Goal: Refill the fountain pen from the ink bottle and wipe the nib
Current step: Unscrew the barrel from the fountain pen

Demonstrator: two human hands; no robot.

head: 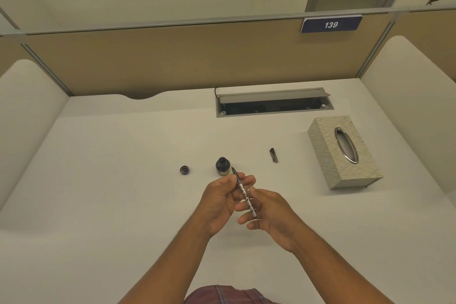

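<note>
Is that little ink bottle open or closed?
Open. The ink bottle stands upright with its neck bare, and its cap lies apart on the desk to its left.

A white desk (111, 180) fills the scene, closed in by tan partition panels (172, 59) at the far side and rounded white dividers (29, 106) left and right. At the far right of the desk a grey cable hatch (274, 102) stands open – dark inside. On the far partition, right of centre, hangs a blue number plate (331, 24) – it reads 139
</note>
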